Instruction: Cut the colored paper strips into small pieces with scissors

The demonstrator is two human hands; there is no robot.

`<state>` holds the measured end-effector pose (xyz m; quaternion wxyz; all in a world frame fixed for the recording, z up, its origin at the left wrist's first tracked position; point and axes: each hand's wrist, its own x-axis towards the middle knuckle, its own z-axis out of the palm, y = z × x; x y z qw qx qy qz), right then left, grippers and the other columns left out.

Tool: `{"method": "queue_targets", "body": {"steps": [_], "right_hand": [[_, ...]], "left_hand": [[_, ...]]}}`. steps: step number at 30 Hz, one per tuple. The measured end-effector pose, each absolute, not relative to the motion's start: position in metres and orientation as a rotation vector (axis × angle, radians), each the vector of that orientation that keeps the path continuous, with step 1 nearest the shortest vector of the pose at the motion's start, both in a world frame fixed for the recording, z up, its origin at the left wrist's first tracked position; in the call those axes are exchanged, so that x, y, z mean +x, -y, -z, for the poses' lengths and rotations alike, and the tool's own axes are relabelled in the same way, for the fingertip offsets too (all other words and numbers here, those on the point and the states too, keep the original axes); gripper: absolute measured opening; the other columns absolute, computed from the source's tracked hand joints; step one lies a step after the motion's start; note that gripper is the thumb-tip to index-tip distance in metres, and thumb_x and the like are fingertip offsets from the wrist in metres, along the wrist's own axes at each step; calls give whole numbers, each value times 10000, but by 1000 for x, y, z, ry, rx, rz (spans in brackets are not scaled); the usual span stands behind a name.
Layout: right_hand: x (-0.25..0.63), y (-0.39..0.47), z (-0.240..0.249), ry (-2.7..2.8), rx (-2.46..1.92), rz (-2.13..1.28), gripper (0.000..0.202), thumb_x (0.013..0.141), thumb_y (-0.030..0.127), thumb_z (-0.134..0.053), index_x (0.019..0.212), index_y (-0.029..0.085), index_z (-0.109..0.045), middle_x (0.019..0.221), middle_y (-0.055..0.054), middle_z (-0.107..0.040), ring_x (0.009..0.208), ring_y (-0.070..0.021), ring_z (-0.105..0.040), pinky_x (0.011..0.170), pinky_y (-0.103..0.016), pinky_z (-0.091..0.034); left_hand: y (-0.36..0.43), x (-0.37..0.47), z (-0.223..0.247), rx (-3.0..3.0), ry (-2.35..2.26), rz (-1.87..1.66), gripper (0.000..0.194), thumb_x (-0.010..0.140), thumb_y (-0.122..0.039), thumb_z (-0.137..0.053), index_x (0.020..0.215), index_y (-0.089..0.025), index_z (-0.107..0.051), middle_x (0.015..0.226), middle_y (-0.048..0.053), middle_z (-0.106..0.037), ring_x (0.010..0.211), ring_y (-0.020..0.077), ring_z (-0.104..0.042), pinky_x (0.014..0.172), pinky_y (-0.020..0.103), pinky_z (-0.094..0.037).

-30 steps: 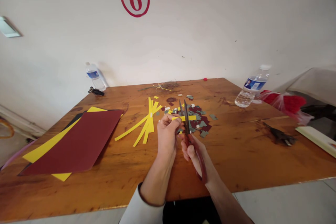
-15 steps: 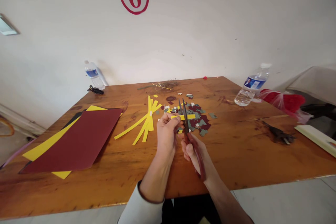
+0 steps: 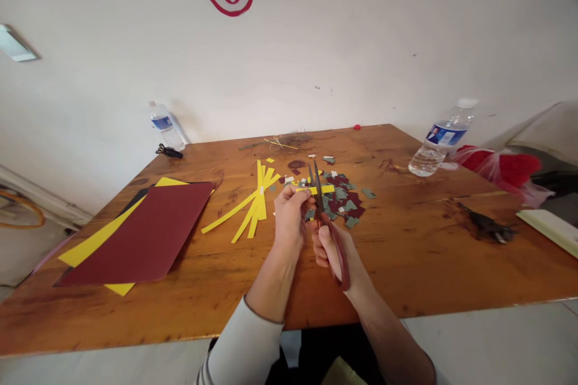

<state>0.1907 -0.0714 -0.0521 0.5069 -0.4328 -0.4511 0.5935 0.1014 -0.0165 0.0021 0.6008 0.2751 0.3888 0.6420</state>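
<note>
My left hand point(image 3: 291, 216) pinches a short yellow paper strip point(image 3: 326, 189) that points to the right. In my right hand point(image 3: 332, 246) is a pair of scissors point(image 3: 318, 195) with dark blades and reddish handles. The blades point away from me, slightly parted, and the strip crosses them. Below and beyond lies a pile of small cut paper pieces point(image 3: 354, 212) in grey-green, maroon and white, partly hidden by my hands. Left of my left hand several long yellow strips point(image 3: 259, 198) lie crossed over one another.
Maroon sheets point(image 3: 139, 240) and yellow sheets point(image 3: 79, 249) lie at left on the wooden table point(image 3: 406, 271). Water bottles stand at the back left point(image 3: 165, 126) and right point(image 3: 440, 141). Thin dry stems point(image 3: 282, 143) lie near the wall. A black plug point(image 3: 490, 227) sits at right.
The view has shifted a little, so the table sits slightly higher and further right in the picture. Both hands keep the strip and the scissors, with little other visible change.
</note>
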Motion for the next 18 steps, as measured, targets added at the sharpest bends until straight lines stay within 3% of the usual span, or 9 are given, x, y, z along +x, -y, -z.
{"method": "queue_targets", "body": {"steps": [5,10,18], "right_hand": [[190,70,46,898,-1096,-1496,778,550,923,-735,817,236,-488,555,122,-289,424,-47,-234,366,-184,-186],[191,74,43,806,-1087,-1477,822,532,936,-717,897,219,-546,563,113,-389,392,-48,-297,333,-176,-242],[189,77,47,1030,-1176,-1378,455,768,640,-724,820,259,-480,469,111,-406,335,-100,-394,348,-238,-344]], "left_hand": [[0,99,4,607,-941,-1441,291,559,-232,-807,601,-187,-523,553,-9,-624,452,81,-529,479,202,-408],[0,93,30,892,-1211,-1274,395,734,-363,-775,500,-201,-502,434,-13,-538,354,76,-400,413,221,-286],[24,80,45,1210,-1322,-1524,148,755,-122,-672,637,-202,-633,623,-19,-596,616,141,-510,638,238,-408]]}}
